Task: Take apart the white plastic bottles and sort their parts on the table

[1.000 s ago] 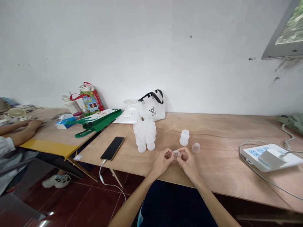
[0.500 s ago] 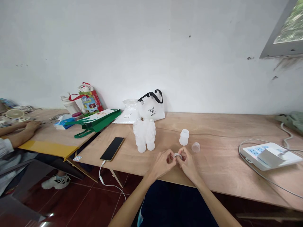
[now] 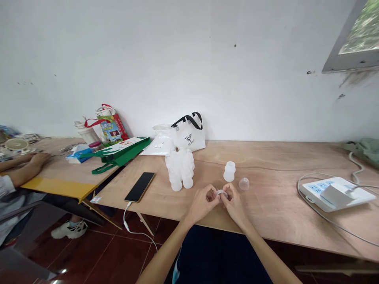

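Between my two hands is a small translucent white plastic ring, held low over the table's front edge. My left hand pinches its left side with thumb and fingers. On its right side, my right hand is closed in the same way. Fingertips cover part of the ring. Just beyond stands a frosted white bottle with an open neck, upright. A clear dome-shaped cap rests to the right of it. Several more frosted bottles stand in a tight group to the left.
A phone with a charging cable lies left. Behind stand a white tote bag and a plastic package. A green bag bridges the tables. A white power strip sits right. A co-worker's hands rest far left.
The view has shifted very slightly. Both hands still grip the ring, which appears slightly turned between the fingers. The bottles and the cap stay in place.
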Tool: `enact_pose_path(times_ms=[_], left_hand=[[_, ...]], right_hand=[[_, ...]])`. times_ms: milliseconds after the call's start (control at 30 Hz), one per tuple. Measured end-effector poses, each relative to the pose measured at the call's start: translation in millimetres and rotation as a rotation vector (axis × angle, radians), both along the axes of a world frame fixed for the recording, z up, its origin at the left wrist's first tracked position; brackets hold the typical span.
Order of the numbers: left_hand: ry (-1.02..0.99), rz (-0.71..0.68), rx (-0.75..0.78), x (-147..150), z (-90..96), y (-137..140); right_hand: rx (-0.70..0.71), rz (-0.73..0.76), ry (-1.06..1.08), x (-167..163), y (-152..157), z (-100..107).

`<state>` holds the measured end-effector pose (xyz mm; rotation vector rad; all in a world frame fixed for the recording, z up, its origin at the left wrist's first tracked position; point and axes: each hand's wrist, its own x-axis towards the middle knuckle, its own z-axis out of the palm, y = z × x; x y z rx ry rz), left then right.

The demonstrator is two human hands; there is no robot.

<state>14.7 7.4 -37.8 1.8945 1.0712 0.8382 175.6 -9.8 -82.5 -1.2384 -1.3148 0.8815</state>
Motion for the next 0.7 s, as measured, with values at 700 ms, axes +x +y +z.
enact_pose_path(times_ms=[700], left_hand=[[-0.322,-0.081,-0.237,-9,-18.8,18]], right_hand=[[0.300,-0.329,-0.574,69,14,13]])
